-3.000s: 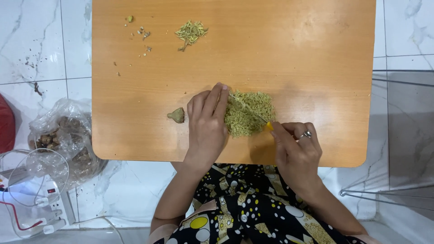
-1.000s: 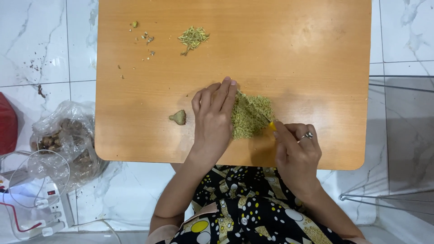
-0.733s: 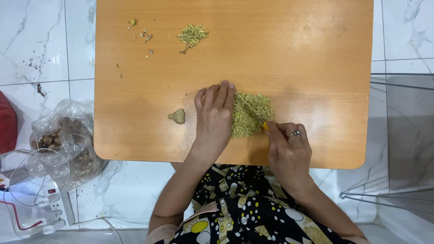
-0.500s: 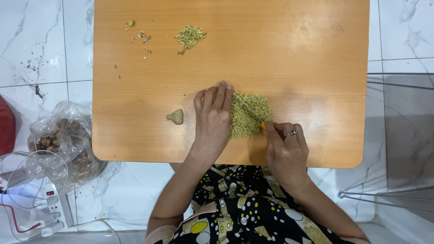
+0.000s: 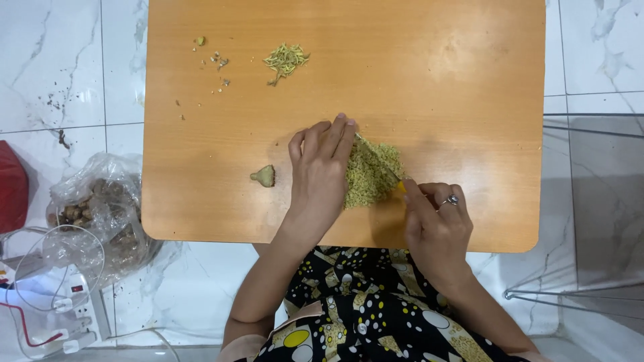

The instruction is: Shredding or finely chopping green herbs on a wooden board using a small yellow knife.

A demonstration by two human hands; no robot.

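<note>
A pile of finely chopped yellow-green bits [image 5: 373, 175] lies on the orange wooden board [image 5: 469, 80]. My left hand [image 5: 320, 167] rests flat on the pile's left side, fingertips over the tip of a knife blade [image 5: 376, 159]. My right hand [image 5: 436, 224], with a ring on one finger, grips the knife's yellow handle at the pile's right edge. A small unchopped ginger piece [image 5: 265, 176] sits left of my left hand.
A smaller heap of thin shreds [image 5: 286, 60] and a few scraps [image 5: 218, 64] lie at the board's far left. On the marble floor are a clear plastic bag of ginger roots [image 5: 100, 214], a white power strip [image 5: 64, 312], a red object [image 5: 12, 194] and a wire rack [image 5: 590, 268].
The knife has rocked back and forth over the pile, my right hand shifting slightly left then right. My left hand stays pressed on the blade. The pile stays in place.
</note>
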